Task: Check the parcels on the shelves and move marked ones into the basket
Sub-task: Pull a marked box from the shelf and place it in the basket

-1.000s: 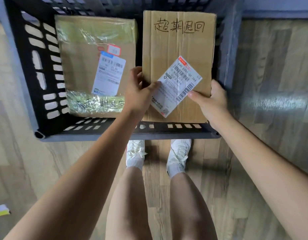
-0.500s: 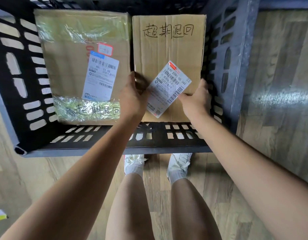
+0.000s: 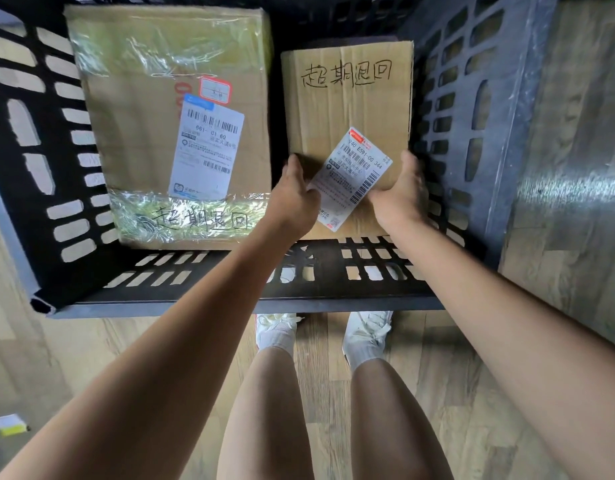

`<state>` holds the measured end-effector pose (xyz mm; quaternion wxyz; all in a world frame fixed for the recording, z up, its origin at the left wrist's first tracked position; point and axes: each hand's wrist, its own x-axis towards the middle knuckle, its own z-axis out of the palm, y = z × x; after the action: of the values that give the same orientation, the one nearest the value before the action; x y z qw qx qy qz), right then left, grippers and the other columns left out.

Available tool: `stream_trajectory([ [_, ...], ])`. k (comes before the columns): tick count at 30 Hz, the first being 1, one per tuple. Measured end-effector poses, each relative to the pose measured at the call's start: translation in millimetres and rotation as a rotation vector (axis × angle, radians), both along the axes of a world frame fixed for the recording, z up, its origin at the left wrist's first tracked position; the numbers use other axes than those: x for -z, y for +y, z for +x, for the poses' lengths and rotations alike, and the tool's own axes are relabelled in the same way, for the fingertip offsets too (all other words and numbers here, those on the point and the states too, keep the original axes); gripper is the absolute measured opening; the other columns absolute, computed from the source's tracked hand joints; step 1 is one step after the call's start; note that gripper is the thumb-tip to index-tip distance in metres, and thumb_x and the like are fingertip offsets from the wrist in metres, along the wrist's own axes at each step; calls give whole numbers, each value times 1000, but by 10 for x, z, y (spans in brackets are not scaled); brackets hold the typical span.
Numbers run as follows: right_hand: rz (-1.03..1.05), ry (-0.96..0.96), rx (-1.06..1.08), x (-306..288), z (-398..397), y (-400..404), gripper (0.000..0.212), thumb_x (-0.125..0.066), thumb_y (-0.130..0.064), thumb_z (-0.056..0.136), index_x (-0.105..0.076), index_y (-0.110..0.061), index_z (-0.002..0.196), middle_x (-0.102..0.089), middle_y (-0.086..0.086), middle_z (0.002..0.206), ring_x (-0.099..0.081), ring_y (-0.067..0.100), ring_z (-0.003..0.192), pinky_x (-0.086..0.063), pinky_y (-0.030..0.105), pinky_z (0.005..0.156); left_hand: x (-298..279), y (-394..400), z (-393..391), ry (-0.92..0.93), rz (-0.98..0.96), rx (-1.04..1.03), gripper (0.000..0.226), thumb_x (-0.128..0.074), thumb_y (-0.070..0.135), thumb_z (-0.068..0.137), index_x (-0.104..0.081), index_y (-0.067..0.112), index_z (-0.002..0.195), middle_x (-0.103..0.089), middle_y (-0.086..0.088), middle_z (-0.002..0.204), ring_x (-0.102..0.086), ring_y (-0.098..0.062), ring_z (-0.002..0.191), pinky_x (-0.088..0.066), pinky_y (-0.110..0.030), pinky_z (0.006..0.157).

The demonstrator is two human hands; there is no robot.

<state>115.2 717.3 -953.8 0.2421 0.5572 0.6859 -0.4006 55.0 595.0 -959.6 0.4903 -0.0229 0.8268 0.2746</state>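
A black slotted plastic basket (image 3: 333, 282) stands on the floor in front of my feet. Inside on the right is a small cardboard parcel (image 3: 351, 109) with black handwriting on top and a tilted white shipping label. My left hand (image 3: 292, 199) grips its near left edge and my right hand (image 3: 399, 192) grips its near right edge, both reaching down inside the basket. Beside it on the left lies a larger taped cardboard parcel (image 3: 143, 133) with its own white label and handwriting along its near edge.
Wooden floor surrounds the basket. My legs and white shoes (image 3: 366, 336) stand just behind its near wall. A small yellow-and-white object (image 3: 10, 424) lies on the floor at the far left. The basket's right wall (image 3: 472, 133) stands close to the small parcel.
The small parcel has gone lower into the right side of the basket with both hands still holding its near edges. The view has closed in on the basket.
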Motion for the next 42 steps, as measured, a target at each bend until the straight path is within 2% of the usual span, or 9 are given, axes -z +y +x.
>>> stream_trajectory([
  [3,-20,-25,-72,-11,-7,37,74,-50,1,87,-12,-20,148,-20,2,154,-25,20,139,-26,27,107,10,51,18,-22,-23,1,57,-38,5,88,-22,6,142,-43,-19,138,-44,-36,122,-40,-40,96],
  [8,-21,-29,-92,-16,-12,92,73,-52,-3,85,-16,-18,146,-23,2,153,-25,22,139,-24,30,109,-49,133,-57,-2,13,-116,54,-37,8,79,-37,10,133,-50,-21,130,-51,-45,111,-49,-44,79],
  [14,-98,-44,-113,-82,-22,102,79,-51,-2,86,-7,-19,148,-9,-1,157,-17,19,142,-20,27,110,-147,220,-37,-35,-28,-80,67,-36,18,70,-31,7,135,-38,-25,140,-40,-45,124,-41,-52,97],
  [18,-141,-29,-131,-240,-9,70,77,-52,-6,87,-7,-20,148,-10,0,157,-18,19,142,-21,25,108,-253,198,-18,-15,-18,-95,42,-47,5,82,-42,7,123,-55,-13,122,-57,-37,97,-44,-28,62],
  [20,-136,0,-120,-369,2,56,74,-54,-10,87,-13,-21,147,-23,0,154,-29,20,137,-31,25,100,-350,180,-5,-19,-13,-100,51,-50,1,82,-41,10,131,-55,-7,124,-58,-31,94,-42,-19,51],
  [23,-139,105,-40,-614,17,-3,67,-57,-10,85,-25,-23,143,-39,-1,145,-40,17,129,-34,19,88,-574,135,-3,0,40,-126,74,-54,-4,81,-23,13,145,-35,-4,149,-41,-19,130,-36,-5,76],
  [27,-162,227,33,-996,4,-38,63,-60,-11,85,-30,-19,140,-43,0,142,-42,17,126,-30,18,86,-1051,76,-107,101,79,-81,75,-56,-3,80,-23,15,145,-34,-5,149,-35,-19,135,-33,-10,88],
  [31,-135,300,57,-1511,-50,20,62,-63,-18,84,-34,-19,138,-47,2,138,-48,18,121,-38,31,101,-1677,17,-251,250,129,13,71,-59,-1,79,-29,11,143,-42,-9,143,-39,-23,131,-30,-17,94],
  [42,170,512,-509,-3998,-259,13,64,-65,-22,81,-36,-17,138,-44,4,139,-38,20,127,-26,18,92,-3964,-97,-472,768,196,153,73,-65,12,81,-26,6,143,-41,-12,139,-35,-28,129,-23,-29,107],
])
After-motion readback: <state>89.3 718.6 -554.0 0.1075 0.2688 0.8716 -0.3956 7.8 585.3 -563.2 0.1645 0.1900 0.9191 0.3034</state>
